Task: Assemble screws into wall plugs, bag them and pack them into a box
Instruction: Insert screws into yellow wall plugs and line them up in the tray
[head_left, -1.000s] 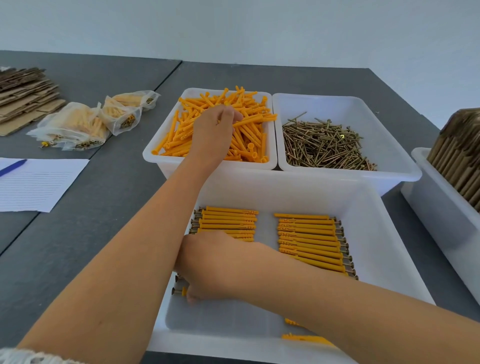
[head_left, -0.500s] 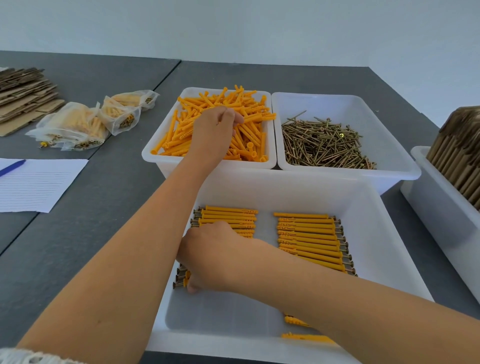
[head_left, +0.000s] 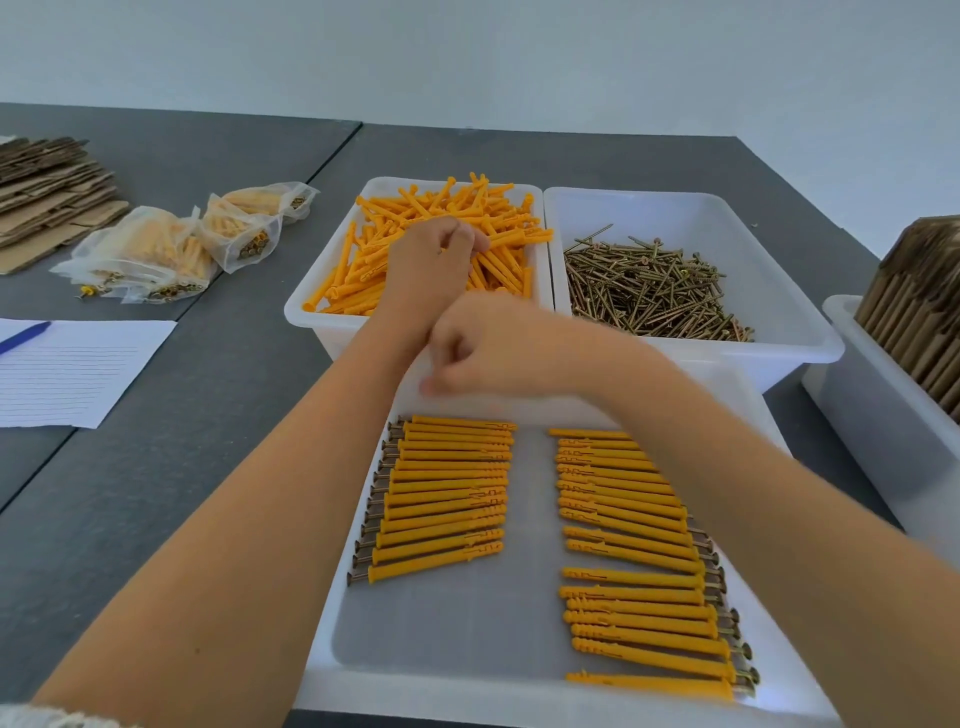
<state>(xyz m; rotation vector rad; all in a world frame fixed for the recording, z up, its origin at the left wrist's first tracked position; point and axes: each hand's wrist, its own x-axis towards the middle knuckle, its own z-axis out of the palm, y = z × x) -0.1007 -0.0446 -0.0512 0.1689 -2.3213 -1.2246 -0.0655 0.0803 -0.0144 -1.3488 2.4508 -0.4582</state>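
Right, the left hand (head_left: 434, 260) is down in the tub of loose orange plugs (head_left: 363, 270) at twelve o'clock, fingers curled and pinching at the plugs on top of the heap. Over the far edge of the near tray (head_left: 441, 639), the right hand (head_left: 488, 348) hangs blurred, fingers loosely curled; whether it holds anything cannot be told. At six o'clock that tray carries two rows of plugs with screws in them: the left row (head_left: 441, 499) lies with screw heads pointing to nine o'clock, the right row (head_left: 639, 571) with heads to three. A tub of loose screws (head_left: 649, 291) sits at one o'clock, touching the plug tub. Filled bags (head_left: 171, 249) lie on the tabletop (head_left: 156, 493) at ten o'clock, beside flat cardboard (head_left: 47, 192); lined paper (head_left: 72, 369) with a blue pen (head_left: 23, 335) sits at nine
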